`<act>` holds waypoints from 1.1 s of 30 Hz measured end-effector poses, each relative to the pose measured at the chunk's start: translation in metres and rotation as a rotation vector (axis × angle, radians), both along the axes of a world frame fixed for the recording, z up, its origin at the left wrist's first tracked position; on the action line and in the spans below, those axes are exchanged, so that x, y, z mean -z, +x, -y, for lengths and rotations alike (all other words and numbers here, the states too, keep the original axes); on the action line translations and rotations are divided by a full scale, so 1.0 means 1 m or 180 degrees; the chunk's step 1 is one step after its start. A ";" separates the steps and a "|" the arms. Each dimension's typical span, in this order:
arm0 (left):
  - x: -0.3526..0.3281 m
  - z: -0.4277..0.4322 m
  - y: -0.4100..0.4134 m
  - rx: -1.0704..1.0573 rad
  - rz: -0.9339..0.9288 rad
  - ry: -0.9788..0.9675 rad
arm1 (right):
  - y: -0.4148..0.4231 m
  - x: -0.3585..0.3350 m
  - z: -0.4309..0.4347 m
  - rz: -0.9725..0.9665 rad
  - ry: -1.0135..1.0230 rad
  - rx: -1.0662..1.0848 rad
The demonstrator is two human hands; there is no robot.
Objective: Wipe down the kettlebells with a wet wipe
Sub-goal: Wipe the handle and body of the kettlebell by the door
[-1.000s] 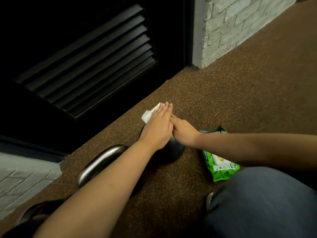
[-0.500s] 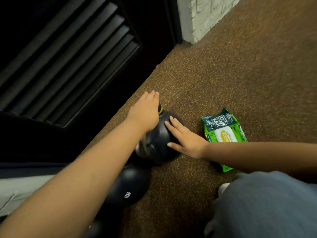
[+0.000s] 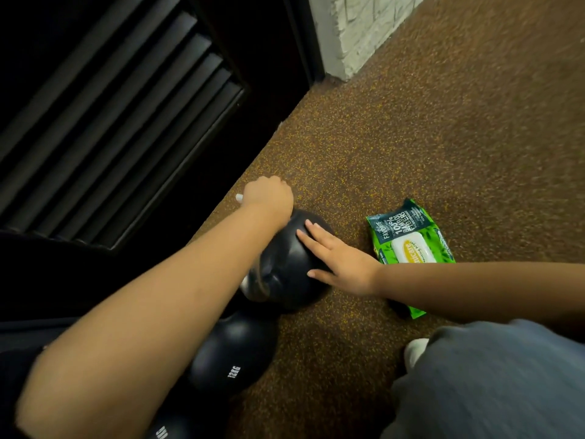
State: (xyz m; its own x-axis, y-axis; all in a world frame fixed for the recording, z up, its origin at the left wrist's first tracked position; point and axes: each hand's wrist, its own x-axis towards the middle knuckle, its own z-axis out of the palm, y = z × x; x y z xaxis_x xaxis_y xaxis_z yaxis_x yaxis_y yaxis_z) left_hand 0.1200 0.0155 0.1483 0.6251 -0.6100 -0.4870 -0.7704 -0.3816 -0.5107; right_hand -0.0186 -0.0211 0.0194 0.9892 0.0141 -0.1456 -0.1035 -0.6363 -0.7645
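Observation:
A black kettlebell [image 3: 285, 267] lies tipped on the speckled floor in the middle of the view. My left hand [image 3: 269, 198] is at its far end with fingers curled down over a white wet wipe [image 3: 239, 197], of which only a small corner shows. My right hand [image 3: 338, 261] rests flat on the kettlebell's rounded side, fingers straight. A second black kettlebell [image 3: 234, 359] marked 12KG stands just nearer to me, partly hidden by my left forearm. A third kettlebell [image 3: 164, 430] shows at the bottom edge.
A green pack of wet wipes [image 3: 408, 245] lies on the floor right of the kettlebell, partly under my right forearm. A dark louvred door [image 3: 110, 115] runs along the left. A white brick wall corner [image 3: 357, 33] stands at the back. My grey-trousered knee [image 3: 493, 381] fills the lower right.
My left hand has gone from flat to curled over the far end of the kettlebell, and a bit of wipe shows again. The view has shifted closer. My right hand stays flat on the kettlebell.

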 end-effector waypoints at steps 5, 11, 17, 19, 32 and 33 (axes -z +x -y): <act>0.009 -0.030 -0.016 -0.0101 0.0230 -0.1006 | 0.001 -0.003 0.008 -0.0180 0.0039 -0.0149; 0.019 -0.091 -0.054 -0.0509 0.0023 -0.2471 | 0.002 -0.006 0.006 -0.0249 0.0023 -0.0190; 0.065 -0.137 -0.098 -0.1270 -0.0234 -0.4251 | 0.000 -0.005 0.003 -0.0195 0.0040 -0.0118; 0.081 -0.139 -0.105 -0.1584 -0.0353 -0.4705 | 0.000 -0.003 0.000 -0.0165 0.0036 -0.0095; 0.104 -0.145 -0.100 -0.1301 -0.0454 -0.4960 | -0.001 0.006 0.000 -0.0082 -0.0009 -0.0081; 0.100 -0.144 -0.097 -0.1145 -0.0385 -0.4914 | -0.001 0.006 0.000 -0.0091 -0.0009 -0.0089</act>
State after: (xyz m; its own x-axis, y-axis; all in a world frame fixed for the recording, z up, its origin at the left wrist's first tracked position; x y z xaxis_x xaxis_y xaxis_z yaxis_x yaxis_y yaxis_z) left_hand 0.0234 0.1598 0.0481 0.8447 -0.3789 0.3779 -0.5350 -0.6163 0.5779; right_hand -0.0193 -0.0211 0.0137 0.9839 0.0411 -0.1739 -0.1074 -0.6415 -0.7596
